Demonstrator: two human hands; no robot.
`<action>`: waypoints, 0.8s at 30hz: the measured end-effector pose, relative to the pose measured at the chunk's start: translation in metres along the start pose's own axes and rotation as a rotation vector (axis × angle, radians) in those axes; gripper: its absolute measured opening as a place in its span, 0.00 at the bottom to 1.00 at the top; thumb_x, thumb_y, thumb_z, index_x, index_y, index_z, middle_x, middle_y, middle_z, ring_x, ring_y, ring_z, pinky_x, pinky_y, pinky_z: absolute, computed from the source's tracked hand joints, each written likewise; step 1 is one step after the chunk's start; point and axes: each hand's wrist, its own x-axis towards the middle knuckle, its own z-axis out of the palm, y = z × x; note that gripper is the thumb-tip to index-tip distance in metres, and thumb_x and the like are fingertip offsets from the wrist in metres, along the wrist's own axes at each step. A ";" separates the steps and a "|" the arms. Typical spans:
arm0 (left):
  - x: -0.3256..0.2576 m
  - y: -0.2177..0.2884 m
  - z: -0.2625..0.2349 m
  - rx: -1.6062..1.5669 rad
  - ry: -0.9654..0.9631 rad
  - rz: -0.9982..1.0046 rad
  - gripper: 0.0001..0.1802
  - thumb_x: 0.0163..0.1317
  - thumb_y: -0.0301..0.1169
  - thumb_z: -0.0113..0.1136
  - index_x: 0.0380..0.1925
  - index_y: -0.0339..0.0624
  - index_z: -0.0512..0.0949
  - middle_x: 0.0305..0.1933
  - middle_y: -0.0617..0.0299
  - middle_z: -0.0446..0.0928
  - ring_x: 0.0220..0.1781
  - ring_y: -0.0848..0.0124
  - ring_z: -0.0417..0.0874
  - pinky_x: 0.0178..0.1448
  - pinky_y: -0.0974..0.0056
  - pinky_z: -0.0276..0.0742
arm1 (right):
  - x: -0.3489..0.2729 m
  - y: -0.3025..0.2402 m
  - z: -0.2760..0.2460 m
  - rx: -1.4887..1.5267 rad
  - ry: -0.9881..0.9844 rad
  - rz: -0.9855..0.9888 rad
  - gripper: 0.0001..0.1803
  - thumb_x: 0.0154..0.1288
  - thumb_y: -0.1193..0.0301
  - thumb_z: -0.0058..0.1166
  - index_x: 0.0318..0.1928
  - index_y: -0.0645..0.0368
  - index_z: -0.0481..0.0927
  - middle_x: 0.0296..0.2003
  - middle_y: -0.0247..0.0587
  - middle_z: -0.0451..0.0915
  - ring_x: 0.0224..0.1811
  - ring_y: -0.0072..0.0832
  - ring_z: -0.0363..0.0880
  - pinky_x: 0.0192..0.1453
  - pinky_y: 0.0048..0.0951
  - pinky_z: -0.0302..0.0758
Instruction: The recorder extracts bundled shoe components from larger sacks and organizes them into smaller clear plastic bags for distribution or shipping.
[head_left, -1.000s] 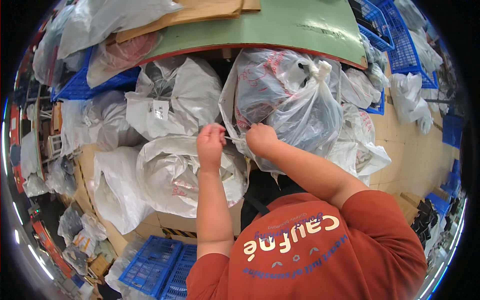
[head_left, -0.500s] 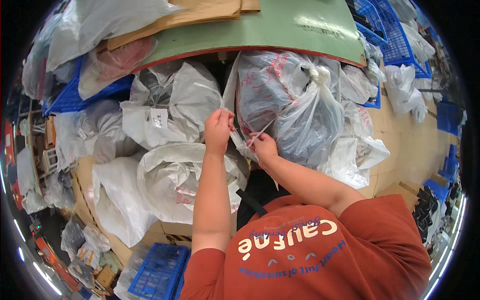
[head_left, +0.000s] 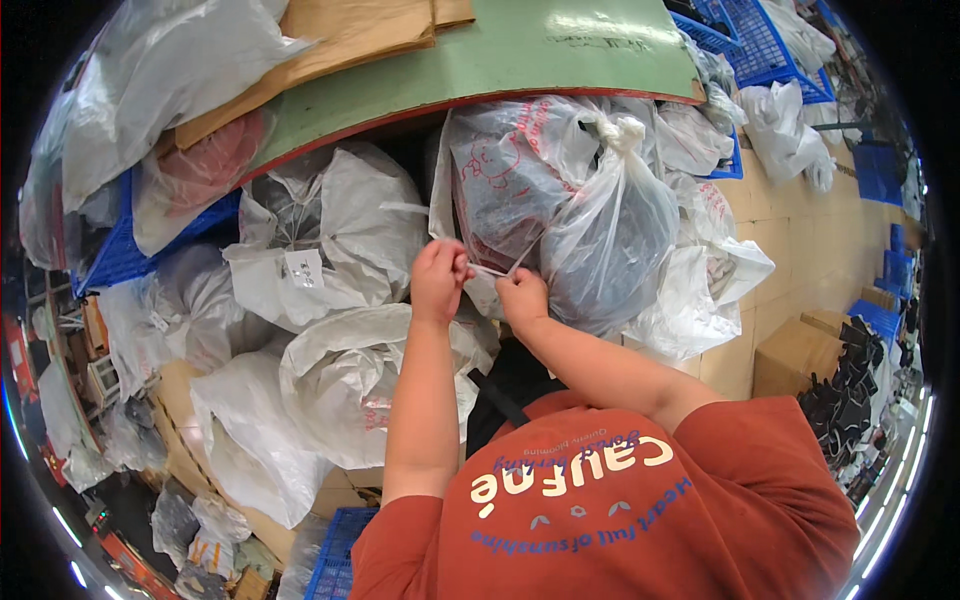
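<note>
A thin white string (head_left: 488,270) runs between my hands, in front of a large sack's pale edge. My left hand (head_left: 438,279) is closed in a pinch on its left part. The fingers of my right hand (head_left: 524,301) pinch it on the other side, and one end sticks up from them. Just beyond my right hand stands a clear plastic bag (head_left: 500,165) with red markings and dark contents. Beside it, a knotted translucent bag (head_left: 612,255) full of dark goods leans to the right. The string's exact path inside my fingers is hidden.
A green-topped table (head_left: 480,65) with brown paper (head_left: 350,45) lies ahead. White sacks stand to my left, one with a paper label (head_left: 304,269). Blue crates (head_left: 775,50) are at the far right, above a tiled floor (head_left: 790,255). A cardboard box (head_left: 795,358) sits lower right.
My left hand has come down, and my right hand has turned and shifted slightly. The string now stretches across between both hands. The whole view has shifted a little.
</note>
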 end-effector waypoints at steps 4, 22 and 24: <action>-0.032 -0.031 -0.033 -0.262 0.106 -0.021 0.10 0.64 0.33 0.43 0.26 0.41 0.68 0.20 0.66 0.65 0.20 0.76 0.64 0.33 0.67 0.70 | -0.003 -0.009 -0.003 0.017 -0.068 -0.028 0.12 0.47 0.68 0.52 0.21 0.66 0.75 0.23 0.44 0.75 0.26 0.33 0.71 0.32 0.30 0.68; -0.049 -0.077 -0.028 0.309 0.141 0.113 0.12 0.64 0.32 0.41 0.27 0.36 0.71 0.24 0.63 0.71 0.28 0.75 0.71 0.37 0.70 0.67 | 0.009 -0.039 -0.037 0.189 -0.586 0.501 0.10 0.52 0.73 0.53 0.37 0.52 0.80 0.24 0.28 0.75 0.19 0.20 0.63 0.23 0.24 0.59; -0.044 -0.077 -0.030 0.353 0.130 0.103 0.13 0.64 0.32 0.41 0.26 0.36 0.71 0.23 0.63 0.72 0.27 0.75 0.71 0.37 0.70 0.68 | 0.013 -0.039 -0.036 0.113 -0.595 0.542 0.08 0.53 0.71 0.54 0.36 0.51 0.80 0.24 0.29 0.74 0.18 0.21 0.63 0.22 0.25 0.59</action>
